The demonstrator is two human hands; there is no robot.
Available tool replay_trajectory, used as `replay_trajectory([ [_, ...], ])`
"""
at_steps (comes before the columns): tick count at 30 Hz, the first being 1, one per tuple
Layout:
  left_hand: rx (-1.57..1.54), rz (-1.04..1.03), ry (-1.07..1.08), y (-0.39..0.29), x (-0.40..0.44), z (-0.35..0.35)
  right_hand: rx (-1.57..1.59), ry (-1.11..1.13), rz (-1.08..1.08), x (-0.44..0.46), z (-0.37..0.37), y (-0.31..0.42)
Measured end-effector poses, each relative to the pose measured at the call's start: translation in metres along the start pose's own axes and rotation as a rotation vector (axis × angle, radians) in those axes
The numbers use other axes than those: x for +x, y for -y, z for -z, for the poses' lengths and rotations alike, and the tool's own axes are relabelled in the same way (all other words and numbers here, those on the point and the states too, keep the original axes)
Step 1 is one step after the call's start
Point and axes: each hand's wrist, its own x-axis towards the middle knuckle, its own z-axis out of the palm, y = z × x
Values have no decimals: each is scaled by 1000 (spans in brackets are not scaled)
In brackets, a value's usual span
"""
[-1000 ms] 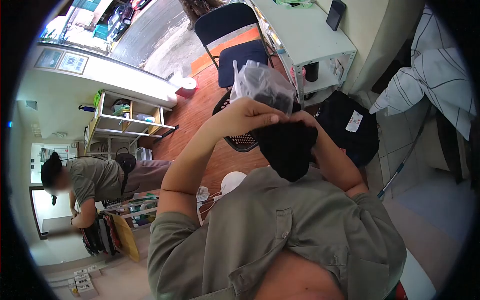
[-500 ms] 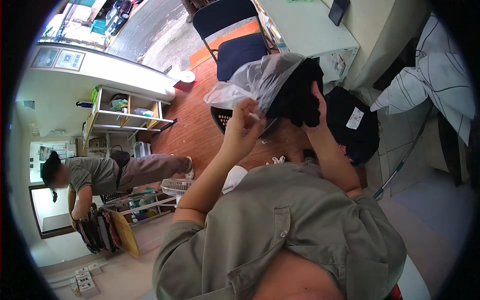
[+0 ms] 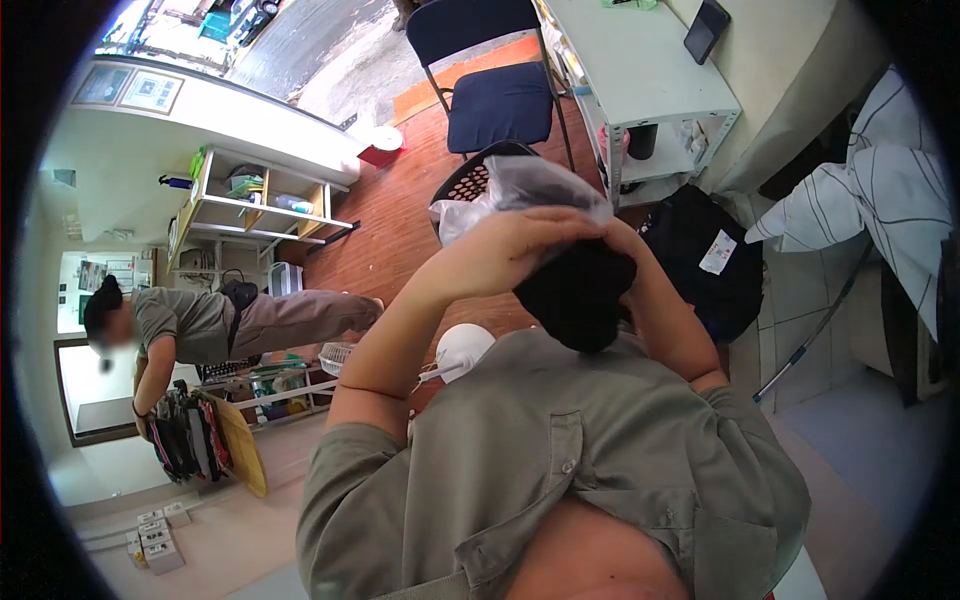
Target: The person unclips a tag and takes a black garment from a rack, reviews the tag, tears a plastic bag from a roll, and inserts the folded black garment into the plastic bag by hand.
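Note:
A bundle of black cloth (image 3: 580, 290) hangs in front of my chest, below a clear plastic bag (image 3: 545, 180). My left hand (image 3: 515, 245) lies across the place where bag and cloth meet, fingers bent over the plastic. From the other side my right hand (image 3: 622, 250) grips the black cloth, its fingers partly hidden behind it. Both hands are close together at the top of the bundle. How much of the cloth is inside the bag cannot be seen.
Beyond the bag are a dark perforated basket (image 3: 468, 183) and a blue folding chair (image 3: 500, 110). A white shelf table (image 3: 650, 75) bears a phone (image 3: 707, 30). At right lies a black bag (image 3: 690, 255). A co-worker (image 3: 190, 325) at left handles hanging garments (image 3: 190, 435).
The black cloth and plastic bag have come down closer to my chest. My left hand has moved right from the bag's loose part to beside my right hand. The co-worker has barely shifted.

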Motion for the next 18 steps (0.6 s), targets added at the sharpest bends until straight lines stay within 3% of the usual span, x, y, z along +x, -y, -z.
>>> replay_trajectory([
  [3, -251, -24, 129, -5, -11, 4, 233, 56, 217, 18, 19, -11],
  [5, -250, -4, 146, -10, -19, 7, 385, 93, 361, 28, 25, -13],
  [6, -345, 68, 51, -12, -24, 5, 220, -213, 512, 17, -13, 5],
  [7, -398, 117, -22, -12, -28, 2, 220, -209, 507, 18, -15, 10],
  [9, -453, 163, -102, -12, -33, -7, 323, 144, 519, 17, -20, 19],
  [11, -420, 236, -302, -8, -37, -21, 335, 53, 537, 19, -30, 17],
  [13, -407, 243, -357, 9, -41, -31, 365, -245, 493, 24, -37, 16],
  [14, -405, 247, -465, 13, -40, -29, 273, -316, 519, 32, -41, 9],
  [15, -402, 251, -573, 16, -40, -28, 78, -541, 612, 34, -67, 2],
  [17, -387, 221, -531, 16, -36, -21, -350, -781, 718, 48, -51, -23],
  [18, -367, 187, -480, 13, -33, -16, -356, -780, 712, 50, -44, -29],
])
